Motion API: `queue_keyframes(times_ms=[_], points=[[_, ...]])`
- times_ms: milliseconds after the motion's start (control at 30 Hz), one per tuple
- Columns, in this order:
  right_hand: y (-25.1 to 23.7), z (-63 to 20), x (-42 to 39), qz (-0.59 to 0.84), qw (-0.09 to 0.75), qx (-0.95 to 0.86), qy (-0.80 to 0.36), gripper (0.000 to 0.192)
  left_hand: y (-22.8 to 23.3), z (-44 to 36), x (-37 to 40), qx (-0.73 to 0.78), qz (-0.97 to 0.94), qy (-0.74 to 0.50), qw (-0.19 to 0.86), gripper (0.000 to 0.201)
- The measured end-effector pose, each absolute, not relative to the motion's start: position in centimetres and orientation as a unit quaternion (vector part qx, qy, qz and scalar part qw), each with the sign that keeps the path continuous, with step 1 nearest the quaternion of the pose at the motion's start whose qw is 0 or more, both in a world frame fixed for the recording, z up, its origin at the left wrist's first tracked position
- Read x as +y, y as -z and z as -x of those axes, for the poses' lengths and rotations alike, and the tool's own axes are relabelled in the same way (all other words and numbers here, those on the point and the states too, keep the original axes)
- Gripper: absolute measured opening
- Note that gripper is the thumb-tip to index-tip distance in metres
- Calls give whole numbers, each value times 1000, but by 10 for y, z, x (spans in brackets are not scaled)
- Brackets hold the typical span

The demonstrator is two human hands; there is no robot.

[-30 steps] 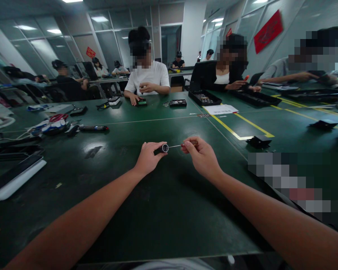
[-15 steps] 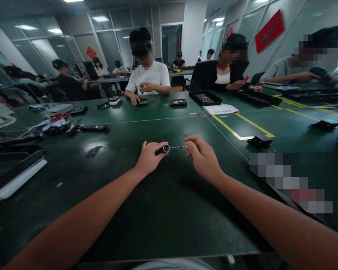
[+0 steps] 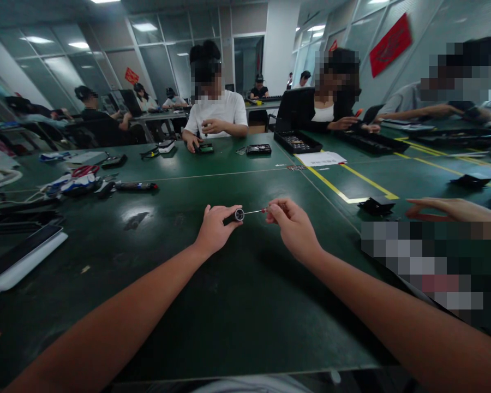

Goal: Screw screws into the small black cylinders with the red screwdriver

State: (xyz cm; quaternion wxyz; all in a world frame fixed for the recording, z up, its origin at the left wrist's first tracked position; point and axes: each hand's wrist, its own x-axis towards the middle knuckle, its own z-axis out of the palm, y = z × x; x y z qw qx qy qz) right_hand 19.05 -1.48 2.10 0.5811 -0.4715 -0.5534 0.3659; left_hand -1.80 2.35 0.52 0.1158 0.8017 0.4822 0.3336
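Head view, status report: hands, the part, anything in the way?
Left hand grips black cylinder. Right hand pinches thin screwdriver, tip at cylinder's end. Another person's hand far right, apart.

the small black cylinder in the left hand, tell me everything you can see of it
The black cylinder is short and dark, with a pale ring-shaped end face turned toward the right hand. The left hand pinches it above the green table, lying roughly level. A thin screwdriver, held by the right hand, points into that end.
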Motion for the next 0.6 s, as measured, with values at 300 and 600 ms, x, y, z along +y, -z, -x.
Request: queue_keyframes(times_ms=[300, 600], points=[[-7, -204, 6, 482, 595, -387, -514, 32, -2, 20, 29, 463, -833, -293, 77, 37], [-13, -197, -1, 481, 636, -402, -449, 29, -5, 17, 25, 474, -818, -305, 119, 33]])
